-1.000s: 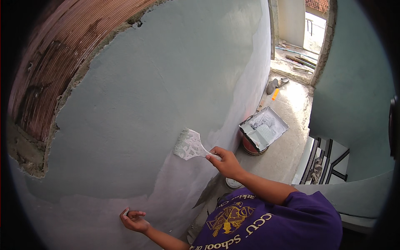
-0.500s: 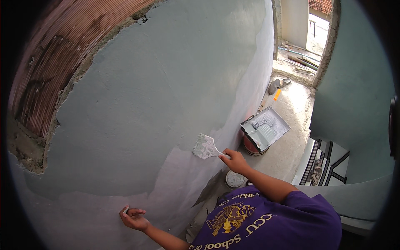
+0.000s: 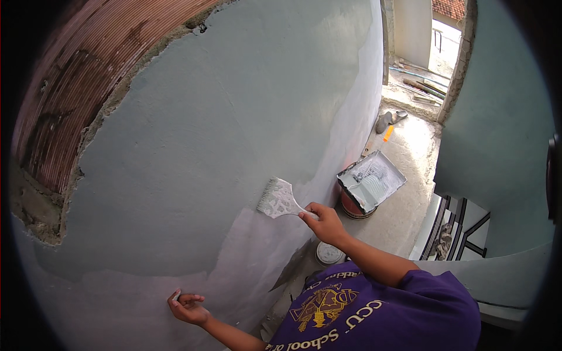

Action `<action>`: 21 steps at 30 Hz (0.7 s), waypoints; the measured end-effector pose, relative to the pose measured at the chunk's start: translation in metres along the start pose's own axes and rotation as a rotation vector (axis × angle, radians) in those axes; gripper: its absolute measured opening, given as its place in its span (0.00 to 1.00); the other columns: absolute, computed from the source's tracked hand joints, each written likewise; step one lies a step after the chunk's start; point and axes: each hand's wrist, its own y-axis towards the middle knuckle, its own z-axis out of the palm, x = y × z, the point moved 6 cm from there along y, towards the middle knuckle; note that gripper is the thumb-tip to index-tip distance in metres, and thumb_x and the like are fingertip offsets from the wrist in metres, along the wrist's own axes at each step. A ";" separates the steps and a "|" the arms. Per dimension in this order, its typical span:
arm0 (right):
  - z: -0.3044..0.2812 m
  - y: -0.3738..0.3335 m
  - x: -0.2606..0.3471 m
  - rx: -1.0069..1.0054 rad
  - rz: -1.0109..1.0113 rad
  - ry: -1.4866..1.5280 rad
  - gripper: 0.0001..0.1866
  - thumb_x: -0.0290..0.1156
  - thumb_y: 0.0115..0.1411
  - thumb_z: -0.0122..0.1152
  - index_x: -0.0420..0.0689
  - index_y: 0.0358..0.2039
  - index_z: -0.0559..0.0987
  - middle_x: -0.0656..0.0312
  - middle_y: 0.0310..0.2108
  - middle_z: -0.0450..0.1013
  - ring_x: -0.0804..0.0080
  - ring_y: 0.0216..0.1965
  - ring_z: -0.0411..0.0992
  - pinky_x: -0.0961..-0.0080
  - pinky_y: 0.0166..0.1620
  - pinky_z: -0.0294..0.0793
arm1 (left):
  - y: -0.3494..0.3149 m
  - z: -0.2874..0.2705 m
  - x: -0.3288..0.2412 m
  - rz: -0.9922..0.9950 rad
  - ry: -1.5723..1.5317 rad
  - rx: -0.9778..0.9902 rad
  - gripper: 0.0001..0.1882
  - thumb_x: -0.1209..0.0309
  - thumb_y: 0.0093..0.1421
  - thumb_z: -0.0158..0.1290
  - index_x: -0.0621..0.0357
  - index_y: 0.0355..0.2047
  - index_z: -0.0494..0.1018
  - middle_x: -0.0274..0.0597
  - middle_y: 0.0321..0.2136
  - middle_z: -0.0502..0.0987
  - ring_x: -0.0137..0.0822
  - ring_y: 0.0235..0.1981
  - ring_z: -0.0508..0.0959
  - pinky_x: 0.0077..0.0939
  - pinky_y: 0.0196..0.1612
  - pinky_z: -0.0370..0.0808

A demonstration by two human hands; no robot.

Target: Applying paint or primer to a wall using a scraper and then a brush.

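Putty knife (image 3: pixel 280 199) lies flat on the wall (image 3: pixel 222 117), handle clenched in the right hand's (image 3: pixel 324 223) grip.

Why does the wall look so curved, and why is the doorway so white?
Head view: the fisheye lens bends the wall into a bulge and blackens the rim; daylight overexposes the doorway and glares on the floor; the right hand with the brush is sharp, and the left hand rests against the wall.

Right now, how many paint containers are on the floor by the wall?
2: a red bucket under the flat tray, and a small white-lidded tub nearer the person. Others may be hidden.
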 end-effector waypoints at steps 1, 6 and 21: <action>0.000 0.000 0.007 -0.001 0.001 0.002 0.16 0.42 0.59 0.59 0.39 0.32 0.76 0.51 0.22 0.72 0.62 0.23 0.70 0.69 0.31 0.68 | 0.000 -0.001 0.000 0.007 0.002 0.001 0.23 0.56 0.67 0.35 0.66 0.39 0.67 0.39 0.10 0.68 0.28 0.09 0.64 0.14 0.15 0.61; 0.009 0.008 0.026 0.086 -0.106 0.251 0.14 0.39 0.63 0.57 0.40 0.29 0.74 0.72 0.18 0.65 0.85 0.22 0.61 0.82 0.27 0.62 | 0.000 -0.003 0.000 0.009 0.025 0.010 0.23 0.55 0.67 0.35 0.66 0.39 0.68 0.39 0.10 0.67 0.28 0.08 0.64 0.15 0.14 0.62; -0.010 -0.001 -0.173 -0.135 0.324 -0.261 0.20 0.45 0.56 0.60 0.39 0.23 0.77 0.57 0.19 0.73 0.68 0.23 0.72 0.69 0.31 0.70 | 0.002 -0.001 0.001 0.010 -0.019 0.022 0.23 0.55 0.67 0.35 0.65 0.38 0.67 0.39 0.10 0.68 0.28 0.09 0.65 0.16 0.13 0.63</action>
